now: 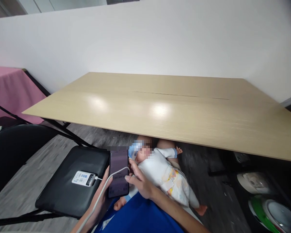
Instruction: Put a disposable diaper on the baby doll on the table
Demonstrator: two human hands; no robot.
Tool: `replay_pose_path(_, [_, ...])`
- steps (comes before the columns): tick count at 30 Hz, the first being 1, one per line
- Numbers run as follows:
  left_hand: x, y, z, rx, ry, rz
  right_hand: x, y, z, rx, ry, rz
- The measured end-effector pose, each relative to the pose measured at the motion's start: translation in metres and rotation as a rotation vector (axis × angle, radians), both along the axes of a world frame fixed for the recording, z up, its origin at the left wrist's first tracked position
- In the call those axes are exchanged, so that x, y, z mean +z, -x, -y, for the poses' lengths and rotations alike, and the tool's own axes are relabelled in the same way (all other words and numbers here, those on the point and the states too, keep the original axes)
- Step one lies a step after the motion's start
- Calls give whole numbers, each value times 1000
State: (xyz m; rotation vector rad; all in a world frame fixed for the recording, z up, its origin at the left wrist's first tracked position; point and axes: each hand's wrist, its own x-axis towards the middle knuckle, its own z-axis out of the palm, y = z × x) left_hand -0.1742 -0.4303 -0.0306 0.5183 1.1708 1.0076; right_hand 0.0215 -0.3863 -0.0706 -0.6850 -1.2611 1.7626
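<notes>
Soft, bright light washes a smooth white wall (145,45) and throws two patches of glare onto a pale, wood-toned rectangular desk (196,119), with deep shadow beneath its right side. Motion blur streaks the grey wood-grain floor (19,194), and a black rectangular smartphone (118,182) shows a dim screen. Wide-angle distortion stretches the desk's near corners, the view's top right corner darkens, and coarse pixel blocks mask a patch below centre.

Open room above, crowding below
Passage over the tabletop (160,106) is left wide as far as the white wall (160,38). Below the near edge, the way is blocked by a white-clad figure (157,170), the left side by a black chair seat (63,197); the phone (118,184) is crossed by a white cable (97,201).
</notes>
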Motion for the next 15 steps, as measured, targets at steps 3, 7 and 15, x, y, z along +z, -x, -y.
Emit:
replay_pose_path(3, [0, -2, 0, 24, 47, -22, 3, 0, -1, -23, 5, -51])
replay_pose_path(7, [9, -5, 5, 21, 1, 32, 3, 2, -2, -58, 29, -71])
replay_pose_path(15, [3, 0, 3, -18, -60, 104, -6, 3, -3, -48, 16, -114])
